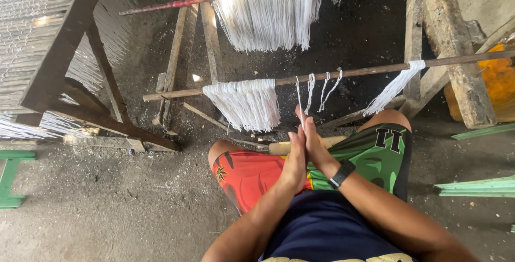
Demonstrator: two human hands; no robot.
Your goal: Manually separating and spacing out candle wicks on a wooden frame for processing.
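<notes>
— Where are your hands?
— Your left hand (294, 163) and right hand (316, 146) press flat together at frame centre, rolling one white strand (299, 104) hanging from the rod (348, 72).
— Next?
— Probably keep palms closed; gentle, even pressure.

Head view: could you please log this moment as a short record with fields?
Left hand: palm pressed against the right hand
Right hand: palm to palm, a black watch on the wrist
Held: a thin white strand pinched between the palms
Strand source: hangs from the wooden rod
Also on rod: white thread bundles
Posture: seated, colourful shorts
Floor: dusty grey
</notes>
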